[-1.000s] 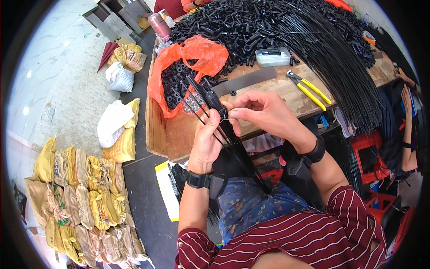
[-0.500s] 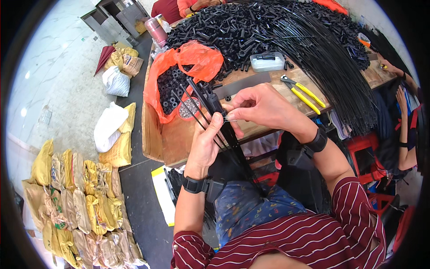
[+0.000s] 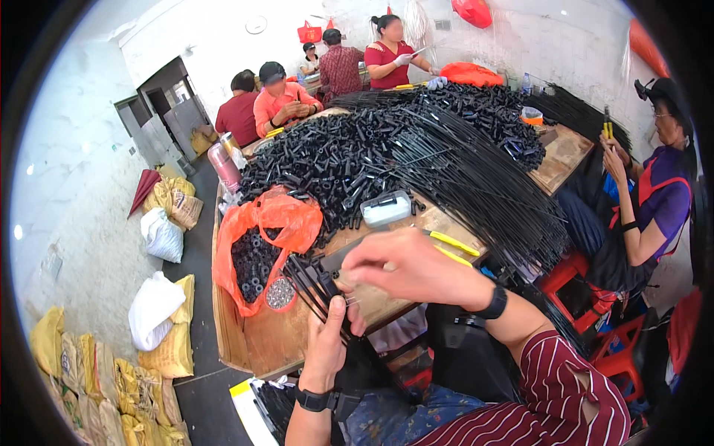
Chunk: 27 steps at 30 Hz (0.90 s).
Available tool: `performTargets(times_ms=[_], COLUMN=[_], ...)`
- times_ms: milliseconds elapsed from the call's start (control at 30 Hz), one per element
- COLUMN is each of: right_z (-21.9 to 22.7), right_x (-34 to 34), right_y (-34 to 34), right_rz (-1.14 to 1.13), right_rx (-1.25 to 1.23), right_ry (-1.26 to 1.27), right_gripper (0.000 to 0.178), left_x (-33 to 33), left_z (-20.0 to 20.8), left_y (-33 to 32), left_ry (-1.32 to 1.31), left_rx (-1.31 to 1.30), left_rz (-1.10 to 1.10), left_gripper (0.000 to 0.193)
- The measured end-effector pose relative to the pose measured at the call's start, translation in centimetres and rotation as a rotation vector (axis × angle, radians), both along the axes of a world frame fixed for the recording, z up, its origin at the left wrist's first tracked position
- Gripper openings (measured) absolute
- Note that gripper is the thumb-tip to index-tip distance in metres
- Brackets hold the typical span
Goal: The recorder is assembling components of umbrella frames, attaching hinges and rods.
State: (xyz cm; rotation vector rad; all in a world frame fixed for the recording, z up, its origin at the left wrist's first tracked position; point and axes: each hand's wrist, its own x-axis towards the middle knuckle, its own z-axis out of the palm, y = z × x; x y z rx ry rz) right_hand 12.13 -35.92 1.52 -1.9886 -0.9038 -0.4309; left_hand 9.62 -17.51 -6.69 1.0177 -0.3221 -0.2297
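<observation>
My left hand (image 3: pixel 328 348) is closed around a bundle of thin black rods (image 3: pixel 316 286) whose ends fan out toward the upper left, over the near edge of the wooden table (image 3: pixel 290 334). My right hand (image 3: pixel 405 266) hovers just above and to the right, its fingertips pinched at the rods near my left thumb. A small thin wire or pin seems to sit between those fingers, too small to tell. Both wrists wear black bands.
An orange bag (image 3: pixel 260 238) of small black rings lies left of my hands. A big heap of black tubes and long rods (image 3: pixel 416 149) covers the table. Yellow-handled pliers (image 3: pixel 454 245) and a white box (image 3: pixel 385 209) lie behind. Several people sit around. Sacks (image 3: pixel 156 312) line the floor.
The view has tilted up, showing the people at the far side. My hands stay together on the rod bundle, shifted lower in the picture.
</observation>
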Motion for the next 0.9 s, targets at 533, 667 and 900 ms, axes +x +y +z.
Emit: performTargets(times_ms=[533, 667, 900], right_z=[10.2, 9.7, 9.1], right_x=[-8.0, -8.8, -9.5], right_y=[-5.4, -5.0, -5.2], right_rz=[0.523, 0.486, 0.441], right_rx=[0.914, 0.933, 0.935], right_ry=[-0.407, -0.427, -0.534], right_gripper=[0.055, 0.053, 0.049], left_x=[0.1, 0.9, 0.7], left_z=[-0.4, -0.1, -0.3], left_y=[0.9, 0.3, 0.4], left_ry=[0.000, 0.038, 0.051], left_rx=[0.054, 0.024, 0.008], left_rz=[0.085, 0.098, 0.107], left_gripper=[0.029, 0.026, 0.024])
